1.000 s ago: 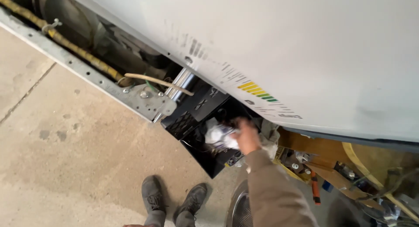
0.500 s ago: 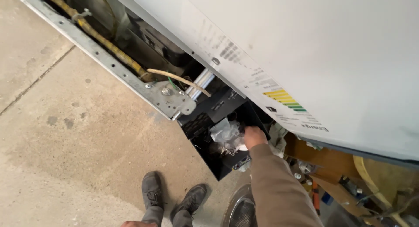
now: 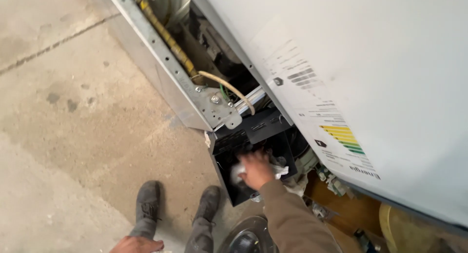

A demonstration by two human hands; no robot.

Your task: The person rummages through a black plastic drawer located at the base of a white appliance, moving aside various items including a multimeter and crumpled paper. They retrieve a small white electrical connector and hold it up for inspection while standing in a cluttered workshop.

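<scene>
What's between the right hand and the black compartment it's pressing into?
In the head view, a crumpled white cloth lies under the right hand, against the black compartment.

A rectangular white label (image 3: 319, 114) with green-to-red colour bars sits on the white panel (image 3: 390, 53).

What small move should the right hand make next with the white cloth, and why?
Probably a short wipe toward the near edge: the right hand presses the crumpled white cloth inside the open black plastic compartment of the white appliance.
</scene>
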